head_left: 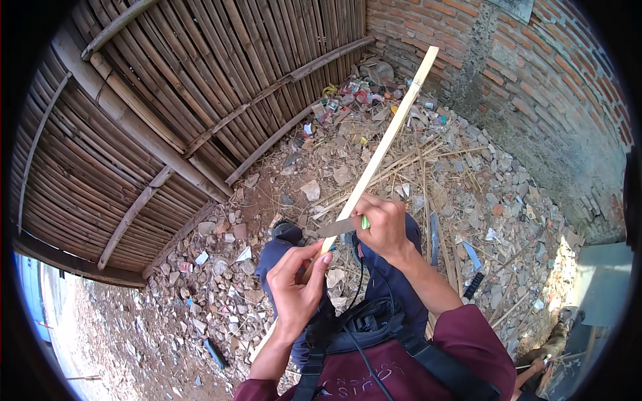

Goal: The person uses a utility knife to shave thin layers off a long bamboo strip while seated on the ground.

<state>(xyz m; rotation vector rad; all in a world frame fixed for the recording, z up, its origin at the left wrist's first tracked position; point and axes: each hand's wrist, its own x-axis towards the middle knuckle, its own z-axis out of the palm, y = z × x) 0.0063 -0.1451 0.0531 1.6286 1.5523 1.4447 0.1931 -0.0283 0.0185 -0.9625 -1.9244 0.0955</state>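
A long pale strip of split bamboo (pixel 390 137) slants from my lap up toward the brick wall. My left hand (pixel 295 284) is closed on its lower part, the thumb and fingers pinching it from both sides. Wrapped round the green handle of a knife (pixel 340 227) is my right hand (pixel 382 227). The knife's broad grey blade lies across the strip, touching it just above my left fingers. The strip's lower end passes behind my left hand and forearm and shows again beside my wrist.
A bamboo slat wall (pixel 261 63) stands at left, a brick wall (pixel 515 73) at far right. Rubble and litter (pixel 311 190) cover the ground, with loose bamboo strips (pixel 428 174). A black-handled object (pixel 473 286) lies at right. Another person's arm (pixel 530 373) shows at lower right.
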